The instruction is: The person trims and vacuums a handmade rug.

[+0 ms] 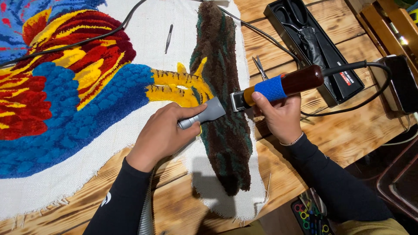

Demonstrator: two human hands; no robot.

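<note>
Rug [78,104]: tufted, on white backing over the wooden table [344,135]; brown branch [224,130] under both tools.
Right hand [281,115]: clenched on the trimmer [278,87], head at the branch edge.
Left hand [163,132]: grasping the grey nozzle [204,114], mouth on the pile.
Risk: a tilted trimmer could gouge the pile; its cord [348,69] may snag the black case [313,48].
Room: backing edge near, scissors [260,67] just beside; open table to the right.
</note>
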